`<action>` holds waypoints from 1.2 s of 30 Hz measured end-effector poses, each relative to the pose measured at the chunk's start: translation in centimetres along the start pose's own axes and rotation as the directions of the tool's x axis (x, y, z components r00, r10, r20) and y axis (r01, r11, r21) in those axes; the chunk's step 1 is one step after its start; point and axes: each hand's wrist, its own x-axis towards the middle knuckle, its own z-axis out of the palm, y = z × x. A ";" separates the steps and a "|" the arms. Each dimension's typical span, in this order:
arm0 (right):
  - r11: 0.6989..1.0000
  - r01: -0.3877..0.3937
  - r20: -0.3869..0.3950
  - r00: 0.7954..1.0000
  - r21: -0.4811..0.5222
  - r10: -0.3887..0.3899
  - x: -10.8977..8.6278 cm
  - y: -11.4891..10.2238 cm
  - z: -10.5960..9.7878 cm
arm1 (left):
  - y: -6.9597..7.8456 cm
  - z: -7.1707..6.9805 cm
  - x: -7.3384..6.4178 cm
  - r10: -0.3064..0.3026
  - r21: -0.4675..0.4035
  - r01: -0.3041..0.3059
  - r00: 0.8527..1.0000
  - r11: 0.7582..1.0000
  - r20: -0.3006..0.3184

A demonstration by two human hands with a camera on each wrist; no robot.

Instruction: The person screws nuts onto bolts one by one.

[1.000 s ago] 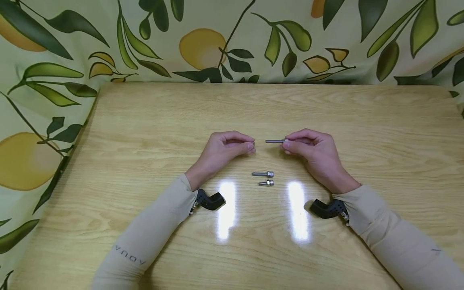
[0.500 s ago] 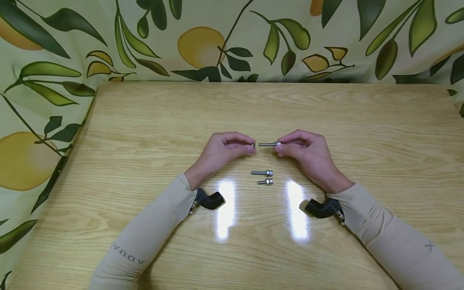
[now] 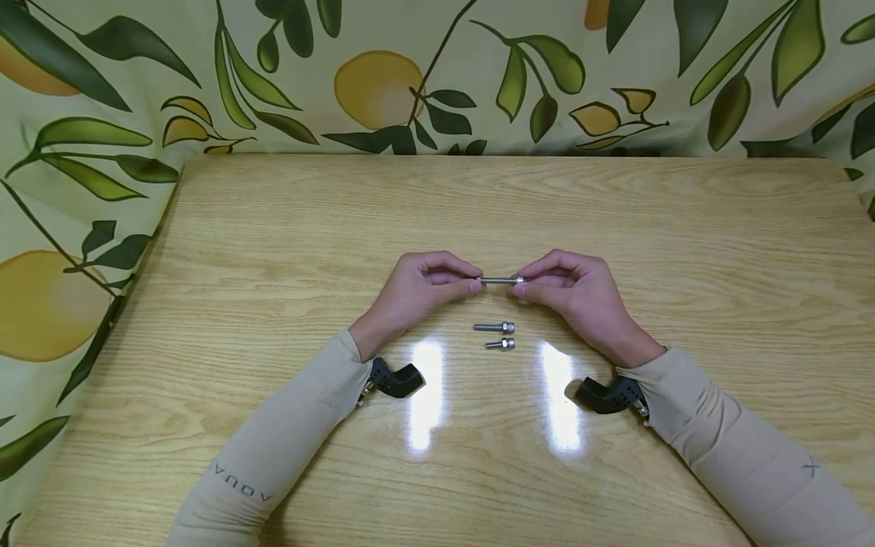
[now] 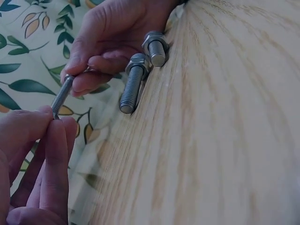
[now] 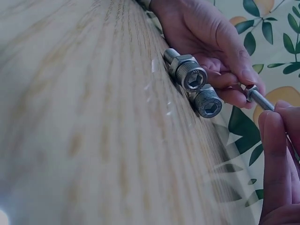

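Observation:
My left hand (image 3: 427, 285) pinches a small hex nut (image 5: 251, 92) between thumb and fingertips. My right hand (image 3: 577, 292) grips a long thin bolt (image 3: 499, 281) by its head, which the fingers mostly cover. The bolt lies level between the hands, and its threaded tip meets the nut; whether the threads have caught I cannot tell. Below the hands, two socket head bolts lie side by side on the table, each with a nut close to its head: a longer bolt (image 3: 488, 327) and a shorter bolt (image 3: 500, 344).
The wooden table (image 3: 307, 205) stretches around both hands. A patterned cloth (image 3: 465, 76) with leaves and fruit hangs along its back and left edges. Both wrists carry dark camera mounts, the left mount (image 3: 396, 378) and the right mount (image 3: 604, 395).
My right hand has moved left with the bolt, bringing its tip from apart to against the nut. The left hand stays nearly in place. The two bolts on the table lie where they were.

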 end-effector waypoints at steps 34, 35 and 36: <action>0.993 0.096 0.025 0.995 -0.072 -0.095 -0.2 0.4 0.3 | -0.2 0.0 0.2 -0.024 -0.033 0.025 0.999 0.999 0.039; 0.993 0.093 0.025 0.996 -0.072 -0.091 -0.3 0.4 0.3 | -0.2 0.0 0.1 -0.019 -0.014 0.020 0.999 1.000 0.037; 0.993 0.088 0.025 0.996 -0.075 -0.087 -0.3 0.4 0.3 | -0.2 0.0 0.1 -0.012 0.006 0.012 0.999 1.000 0.034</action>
